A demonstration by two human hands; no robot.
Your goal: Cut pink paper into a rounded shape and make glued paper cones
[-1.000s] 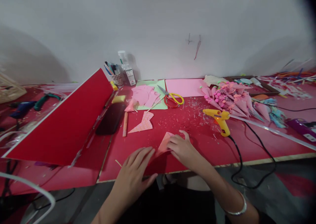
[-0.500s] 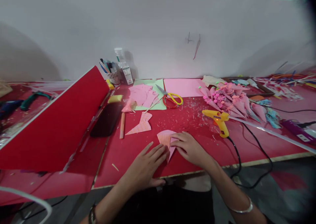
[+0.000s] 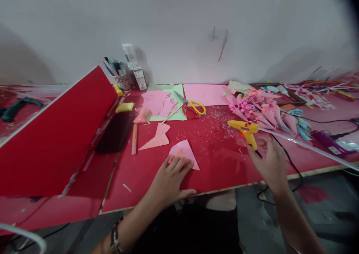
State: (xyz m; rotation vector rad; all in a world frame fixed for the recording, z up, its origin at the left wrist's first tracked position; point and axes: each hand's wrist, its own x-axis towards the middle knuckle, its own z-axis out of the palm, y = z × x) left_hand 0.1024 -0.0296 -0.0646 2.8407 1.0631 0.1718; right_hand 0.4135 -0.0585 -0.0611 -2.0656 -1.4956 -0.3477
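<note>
Under the fingers of my left hand point(image 3: 172, 179) a folded piece of pink paper point(image 3: 188, 152) with an orange pattern lies flat on the red table. That hand is spread out and presses on the paper's lower left part. My right hand point(image 3: 269, 162) is beside the handle of a yellow hot glue gun point(image 3: 246, 130), fingers apart and curved, slightly blurred. The glue gun lies on its side with a small orange light on it and a long clear glue stick point(image 3: 303, 146) running out of its back. Another patterned paper piece point(image 3: 158, 137) lies further left.
Scissors point(image 3: 193, 106) and pink cut-outs point(image 3: 158, 102) lie on a green sheet point(image 3: 179, 115). Several pink paper cones point(image 3: 260, 108) are heaped at the right. A red board point(image 3: 70, 134) leans at the left by a black phone point(image 3: 114, 132). A bottle point(image 3: 138, 74) stands behind.
My right hand has left the paper and moved right to the glue gun's handle. The paper has turned under my left hand, its point now toward the lower right.
</note>
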